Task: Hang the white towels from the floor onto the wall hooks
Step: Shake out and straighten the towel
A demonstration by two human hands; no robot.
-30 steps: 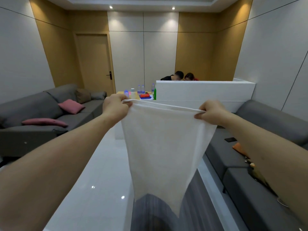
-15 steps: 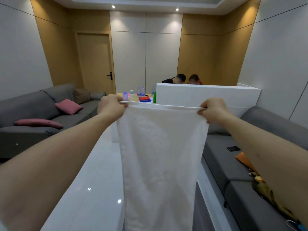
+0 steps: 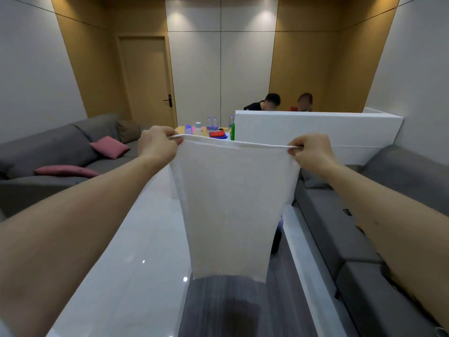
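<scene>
**A:** Where is the towel, and how do you have it?

**B:** You hold the white towel (image 3: 230, 205) out in front of you at arm's length, stretched by its top edge. Your left hand (image 3: 156, 144) pinches the left top corner, fingers curled round the hem. Your right hand (image 3: 309, 149) pinches the right top corner the same way. The top edge runs nearly taut between the two hands, and the cloth hangs straight down, narrowing toward its lower edge.

**A:** What is under and around it?

**B:** The lower edge hangs free above a glossy white floor (image 3: 136, 239) and a grey striped rug (image 3: 243, 307). A grey sofa (image 3: 56, 152) with two pink cushions (image 3: 109, 147) stands along your left, another grey sofa (image 3: 364, 215) along your right. Behind the towel is a white partition (image 3: 328, 130), with a small table of bottles (image 3: 211, 124) just left of it. Two people (image 3: 269, 103) sit beyond the partition, near a wooden door (image 3: 145, 81).
</scene>
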